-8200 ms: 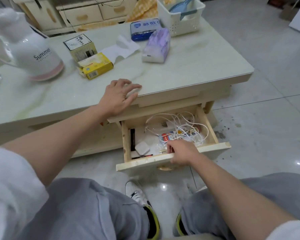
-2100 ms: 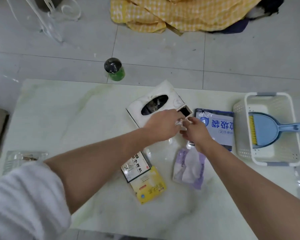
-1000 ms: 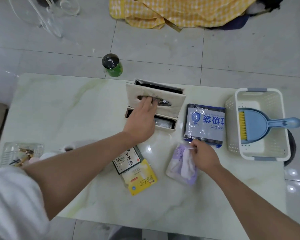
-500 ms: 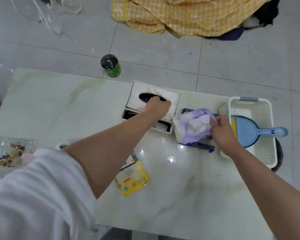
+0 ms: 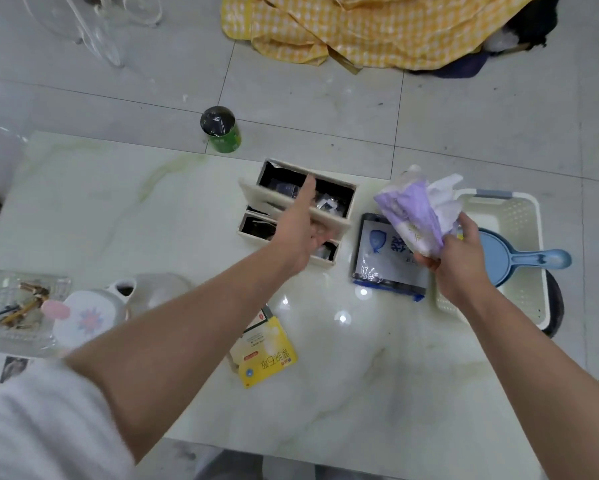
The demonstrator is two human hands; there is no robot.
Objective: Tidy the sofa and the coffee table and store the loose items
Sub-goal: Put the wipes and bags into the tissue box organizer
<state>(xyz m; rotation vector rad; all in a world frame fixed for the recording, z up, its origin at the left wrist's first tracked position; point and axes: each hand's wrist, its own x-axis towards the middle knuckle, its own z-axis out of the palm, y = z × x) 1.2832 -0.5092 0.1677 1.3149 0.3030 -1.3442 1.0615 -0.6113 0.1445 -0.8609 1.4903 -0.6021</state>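
Note:
A cream tissue box [image 5: 343, 188] stands near the far edge of the marble coffee table [image 5: 118, 209], its lid tipped up so the dark inside shows. My left hand [image 5: 300, 233] holds that lid, fingers hooked through its opening. My right hand [image 5: 455, 254] grips a purple tissue pack [image 5: 412, 213] and holds it up above the table, just right of the box, white tissue sticking out of its top. Below the pack lies a blue-and-white bag packet [image 5: 377, 258].
A white basket [image 5: 519, 209] with a blue dustpan [image 5: 519, 259] sits at the right edge. Two small boxes, one yellow [image 5: 268, 358], lie in front. A white kettle [image 5: 87, 313] and clear tray [image 5: 11, 306] stand left. On the floor: green can [image 5: 220, 129], yellow cloth [image 5: 360, 26].
My right hand picked the purple tissue pack off the table and raised it higher beside the box. My left hand tipped the box lid further open.

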